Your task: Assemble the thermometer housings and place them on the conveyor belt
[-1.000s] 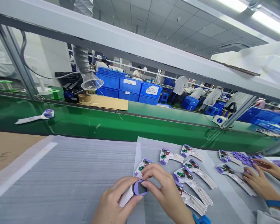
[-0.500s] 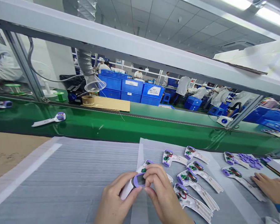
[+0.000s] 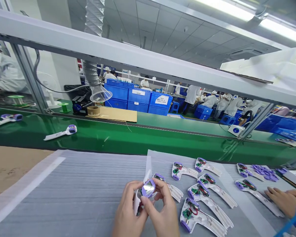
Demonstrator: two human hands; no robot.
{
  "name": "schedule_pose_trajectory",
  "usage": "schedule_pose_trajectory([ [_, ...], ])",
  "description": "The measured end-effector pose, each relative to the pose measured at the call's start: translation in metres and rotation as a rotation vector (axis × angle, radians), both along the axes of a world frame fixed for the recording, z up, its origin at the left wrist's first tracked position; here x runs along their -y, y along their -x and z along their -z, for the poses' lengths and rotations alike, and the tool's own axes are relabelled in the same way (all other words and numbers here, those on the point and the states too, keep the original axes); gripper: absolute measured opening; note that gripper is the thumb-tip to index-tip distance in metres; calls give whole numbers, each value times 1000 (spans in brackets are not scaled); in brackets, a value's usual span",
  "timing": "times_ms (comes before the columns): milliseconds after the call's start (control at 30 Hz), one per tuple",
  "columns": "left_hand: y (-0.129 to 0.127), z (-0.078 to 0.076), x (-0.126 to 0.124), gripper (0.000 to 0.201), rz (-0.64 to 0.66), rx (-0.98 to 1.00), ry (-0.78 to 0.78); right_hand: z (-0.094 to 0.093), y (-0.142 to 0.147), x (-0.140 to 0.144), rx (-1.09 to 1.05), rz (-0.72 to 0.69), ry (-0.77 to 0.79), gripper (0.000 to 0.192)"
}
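Plastic thermometer shell (image 3: 148,190), light, rigid | left hand (image 3: 127,214) and right hand (image 3: 162,214) pinch its purple head | hold by edges, likely scratch-prone screen

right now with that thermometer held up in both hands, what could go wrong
The thermometer is pinched between the left hand and right hand above the foam mat; a slip could drop it. Open half-shells with bare wiring lie just right of the right hand, so a wrist sweep might snag them. A co-worker's hand works close by; reaching right could bump it.
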State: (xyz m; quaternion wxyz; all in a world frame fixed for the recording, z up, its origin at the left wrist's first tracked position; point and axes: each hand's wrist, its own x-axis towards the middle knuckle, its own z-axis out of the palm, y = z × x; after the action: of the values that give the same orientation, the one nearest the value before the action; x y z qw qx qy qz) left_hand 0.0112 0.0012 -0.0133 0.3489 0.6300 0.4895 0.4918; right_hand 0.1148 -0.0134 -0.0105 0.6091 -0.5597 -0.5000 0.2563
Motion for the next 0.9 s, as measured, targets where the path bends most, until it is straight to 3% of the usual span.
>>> schedule_pose_trajectory([
  [133, -3, -5, -1, 45, 36, 206, 172, 2, -6, 1, 23, -140, -95, 42],
  [233, -3, -9, -3, 42, 159, 262, 133, -1, -14, 0, 93, -265, -166, 45],
  [333, -3, -16, -3, 37, 208, 327, 168, -7, -23, 1, 219, -244, -219, 42],
  [533, -4, -29, -1, 36, 341, 465, 453, -8, -31, 5, 287, -209, -203, 41],
  [600, -4, -27, -2, 35, 302, 433, 427, -5, -32, 5, 301, -197, -188, 43],
  [733, -6, -19, -6, 34, 173, 246, 185, -5, -33, 4, 298, -192, -145, 45],
  [900, -9, -17, -9, 30, 184, 102, 38, -12, -34, 4, 284, -213, -160, 41],
])
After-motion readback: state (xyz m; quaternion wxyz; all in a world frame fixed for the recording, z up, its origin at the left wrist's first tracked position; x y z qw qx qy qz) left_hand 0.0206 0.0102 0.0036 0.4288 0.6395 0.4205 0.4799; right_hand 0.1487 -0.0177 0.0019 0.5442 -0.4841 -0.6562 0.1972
